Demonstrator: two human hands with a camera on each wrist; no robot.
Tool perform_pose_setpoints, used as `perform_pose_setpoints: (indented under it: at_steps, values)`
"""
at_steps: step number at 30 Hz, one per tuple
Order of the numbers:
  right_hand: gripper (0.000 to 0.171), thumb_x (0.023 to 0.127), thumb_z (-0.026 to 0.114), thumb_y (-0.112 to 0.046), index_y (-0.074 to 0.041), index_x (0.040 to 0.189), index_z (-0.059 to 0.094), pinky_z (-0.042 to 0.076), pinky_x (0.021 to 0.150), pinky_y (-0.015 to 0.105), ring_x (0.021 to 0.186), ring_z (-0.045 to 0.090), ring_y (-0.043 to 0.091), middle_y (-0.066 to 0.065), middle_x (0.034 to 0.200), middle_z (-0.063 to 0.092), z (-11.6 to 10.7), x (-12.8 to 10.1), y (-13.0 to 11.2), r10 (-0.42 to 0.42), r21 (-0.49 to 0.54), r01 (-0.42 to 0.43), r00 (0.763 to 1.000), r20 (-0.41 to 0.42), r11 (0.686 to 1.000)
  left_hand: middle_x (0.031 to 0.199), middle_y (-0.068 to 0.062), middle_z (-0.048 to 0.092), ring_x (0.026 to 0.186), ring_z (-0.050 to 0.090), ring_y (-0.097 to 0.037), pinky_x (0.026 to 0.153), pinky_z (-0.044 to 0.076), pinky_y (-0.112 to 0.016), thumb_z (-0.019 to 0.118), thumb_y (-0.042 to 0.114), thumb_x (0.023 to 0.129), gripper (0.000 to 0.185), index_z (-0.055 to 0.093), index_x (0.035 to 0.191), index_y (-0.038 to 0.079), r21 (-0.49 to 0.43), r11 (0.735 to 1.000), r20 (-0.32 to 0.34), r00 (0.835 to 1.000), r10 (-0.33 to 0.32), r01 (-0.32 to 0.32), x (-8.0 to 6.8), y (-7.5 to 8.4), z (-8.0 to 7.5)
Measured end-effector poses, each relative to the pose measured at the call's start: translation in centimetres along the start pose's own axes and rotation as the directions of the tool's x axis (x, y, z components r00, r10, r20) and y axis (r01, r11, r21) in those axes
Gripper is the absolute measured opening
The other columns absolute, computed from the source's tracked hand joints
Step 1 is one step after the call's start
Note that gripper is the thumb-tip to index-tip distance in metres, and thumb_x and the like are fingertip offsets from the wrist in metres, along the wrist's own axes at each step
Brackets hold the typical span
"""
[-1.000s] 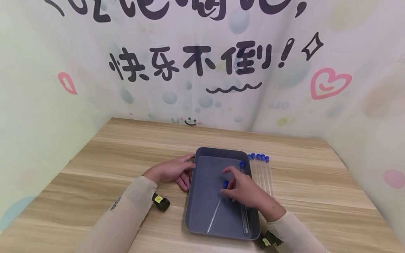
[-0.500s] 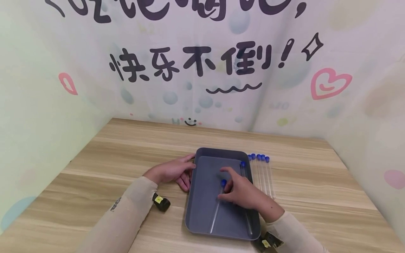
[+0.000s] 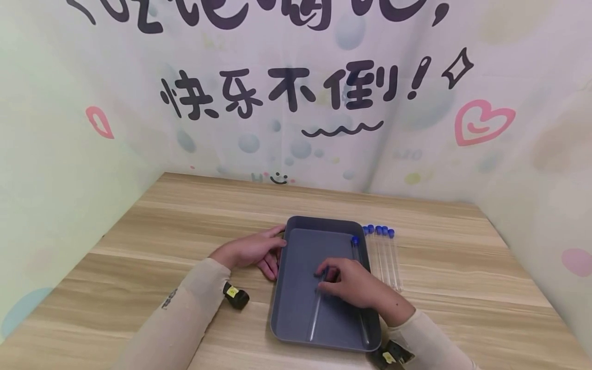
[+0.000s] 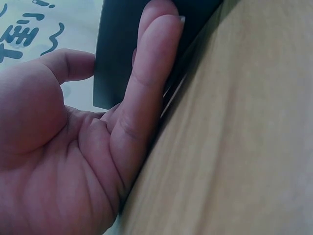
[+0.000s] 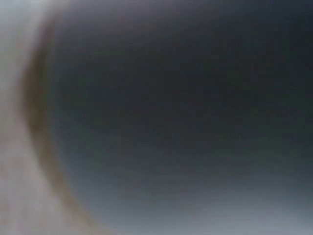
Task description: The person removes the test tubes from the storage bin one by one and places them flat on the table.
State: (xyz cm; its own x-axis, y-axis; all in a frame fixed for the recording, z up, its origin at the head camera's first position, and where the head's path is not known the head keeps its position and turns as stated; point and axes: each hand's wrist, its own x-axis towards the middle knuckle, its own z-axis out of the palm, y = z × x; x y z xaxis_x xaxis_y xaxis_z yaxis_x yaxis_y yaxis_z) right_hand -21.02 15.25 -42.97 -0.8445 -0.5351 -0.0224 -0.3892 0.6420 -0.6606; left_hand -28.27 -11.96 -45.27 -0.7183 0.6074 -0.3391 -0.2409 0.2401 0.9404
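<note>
A dark grey tray [image 3: 296, 303] lies on the wooden table. At its left outer wall rests my left hand [image 3: 252, 251], thumb near the rim; in the left wrist view its fingers [image 4: 146, 73] lie fairly straight along the wall. Over the tray, my right hand [image 3: 353, 282] pinches a clear test tube [image 3: 315, 321] at its capped upper end, with thumb and fingers mostly covering the blue cap. Another blue-capped test tube [image 3: 355, 241] lies along the tray's right side, partly hidden by the right hand. The right wrist view is a dark blur.
Several blue-capped tubes [image 3: 387, 254] lie side by side on the table [image 3: 462, 288], right of the tray. A printed cloth backdrop [image 3: 296, 149] stands behind the table, with pale walls at both sides.
The right hand's index finger has come down over the blue cap, which showed before. The tube's lower end has shifted slightly right. My left hand stays against the tray.
</note>
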Motion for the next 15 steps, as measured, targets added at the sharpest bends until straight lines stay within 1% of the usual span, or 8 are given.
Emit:
perform_pose_setpoints:
  at_steps: [7, 11, 15]
  values:
    - [0.019, 0.091, 0.072, -0.021, -0.009, 0.106, 0.067, 0.052, 0.049, 0.025, 0.053, 0.059, 0.009, -0.001, 0.076, 0.065, 0.09, -0.07, -0.09, 0.036, 0.044, -0.035, 0.999, -0.008, 0.998, 0.086, -0.018, 0.061, 0.06, 0.067, -0.022, 0.06, 0.063, -0.043, 0.039, 0.026, 0.106, 0.063, 0.009, 0.161, 0.034, 0.0, 1.0, 0.002, 1.0, 0.001, -0.001, 0.01, 0.03, 0.06]
    - [0.02, 0.091, 0.073, -0.021, -0.008, 0.105, 0.068, 0.051, 0.048, 0.025, 0.053, 0.059, 0.009, -0.001, 0.075, 0.065, -0.02, -0.09, -0.12, 0.027, 0.049, -0.027, 1.0, 0.001, 0.998, 0.086, -0.018, 0.061, 0.06, 0.068, -0.022, 0.06, 0.063, -0.042, 0.04, 0.025, 0.106, 0.063, 0.009, 0.161, 0.034, -0.001, 1.0, 0.002, 1.0, 0.0, 0.0, 0.11, -0.04, -0.02]
    - [0.018, 0.091, 0.073, -0.021, -0.008, 0.104, 0.071, 0.049, 0.049, 0.022, 0.054, 0.057, 0.007, -0.002, 0.073, 0.065, -0.1, -0.1, -0.13, 0.014, 0.032, -0.014, 1.0, 0.005, 0.999, 0.086, -0.018, 0.061, 0.06, 0.068, -0.022, 0.06, 0.063, -0.043, 0.04, 0.025, 0.106, 0.063, 0.01, 0.161, 0.034, -0.001, 1.0, 0.003, 1.0, 0.001, -0.001, 0.18, -0.11, -0.09]
